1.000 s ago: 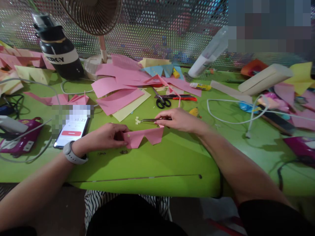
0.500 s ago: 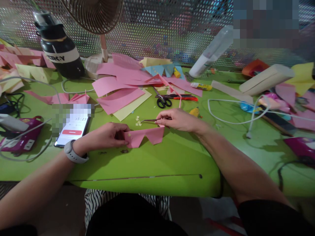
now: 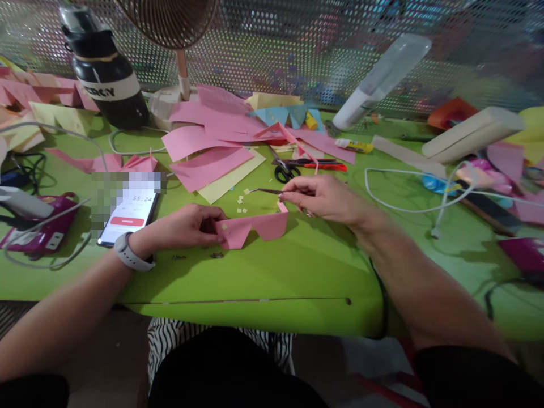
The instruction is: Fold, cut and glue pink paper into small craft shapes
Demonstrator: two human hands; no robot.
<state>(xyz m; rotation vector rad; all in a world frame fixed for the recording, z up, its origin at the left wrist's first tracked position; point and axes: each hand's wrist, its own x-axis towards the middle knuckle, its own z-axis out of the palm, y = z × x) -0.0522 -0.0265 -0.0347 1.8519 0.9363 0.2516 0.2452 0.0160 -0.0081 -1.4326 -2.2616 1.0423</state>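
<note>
My left hand pinches the left end of a pink paper glasses cutout, which stands on its edge on the green table. A small yellow paper square sits on the cutout near my fingers. In my right hand is a pair of tweezers, pointing left, with a small yellow piece at the tips; whether the tips grip it I cannot tell. Several tiny yellow paper squares lie on the table just beyond the cutout. My right fingers are close to the cutout's folded right end.
Black scissors, an orange-handled tool and a glue stick lie behind my right hand. Pink sheets are piled at the back. A phone rests left of my wrist. A white cable loops at right; a bottle stands back left.
My right hand and the tweezers have moved slightly away from me, and the tips now meet a yellow piece at the far side of the squares. My left hand still holds the cutout.
</note>
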